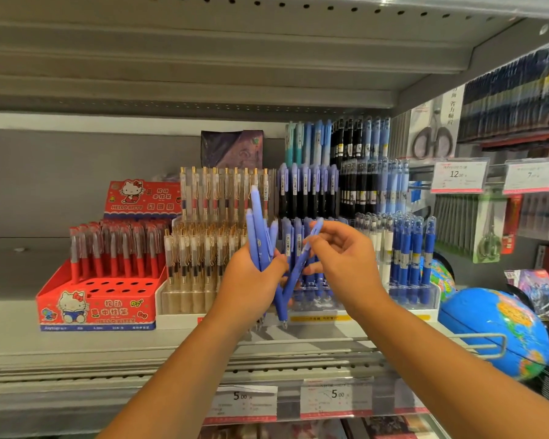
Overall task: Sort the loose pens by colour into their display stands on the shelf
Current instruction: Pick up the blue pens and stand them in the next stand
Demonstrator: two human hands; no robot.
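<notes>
My left hand (251,280) grips a bunch of periwinkle-blue pens (260,232), their caps pointing up and tips down. My right hand (343,258) pinches one more periwinkle-blue pen (301,264) that slants across the bunch. Both hands hover in front of the tiered stand of blue and black pens (311,198). To the left stands a stand of clear pens with gold clips (203,248). Further left a red Hello Kitty stand (99,299) holds red pens (114,248) and has several empty holes in front. A stand of darker blue pens (409,258) is at the right.
The grey shelf (108,346) carries all stands, with price tags (335,397) on its front edge. A blue globe (495,331) sits at the right beside a metal hook (485,342). Packaged scissors (431,137) and price labels (458,175) hang at the upper right.
</notes>
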